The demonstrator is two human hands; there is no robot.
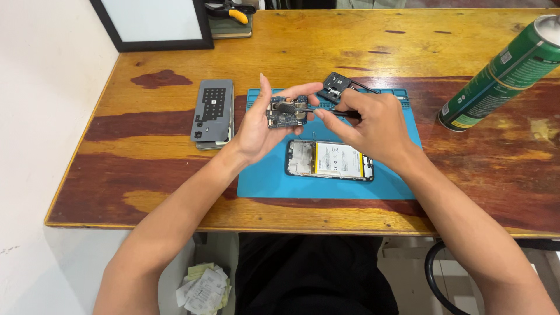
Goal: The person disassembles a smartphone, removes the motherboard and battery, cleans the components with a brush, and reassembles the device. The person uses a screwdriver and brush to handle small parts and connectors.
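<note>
My left hand [261, 125] holds a small dark blue circuit board [286, 113] upright above the blue work mat [268, 181]. My right hand [368, 125] grips black tweezers [303, 109] whose tips touch the board's face. Below both hands an opened phone [330, 160] lies on the mat, its white battery and metal frame showing. A black plastic inner cover [335, 87] rests at the mat's far edge, just behind my right hand.
A grey phone back cover [212, 112] lies left of the mat on the wooden table [146, 175]. A green spray can [506, 73] lies tilted at far right. A black-framed board [153, 23] and pliers [232, 13] sit at the back. Crumpled papers [204, 289] lie under the table.
</note>
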